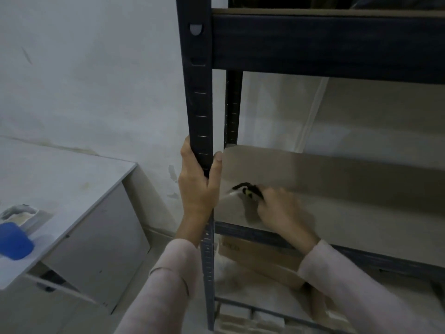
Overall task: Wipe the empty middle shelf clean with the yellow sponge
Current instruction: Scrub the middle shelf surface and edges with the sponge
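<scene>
The middle shelf is a bare beige board in a dark metal rack. My right hand rests on its front left part, closed on a sponge that shows yellow with a dark side; it is blurred and mostly hidden by my fingers. My left hand is wrapped around the rack's front left post, just left of the shelf.
A dark crossbeam of the upper shelf hangs above. Cardboard boxes sit on the shelf below. A grey cabinet stands at left, with a blue-capped container on it. The wall lies behind.
</scene>
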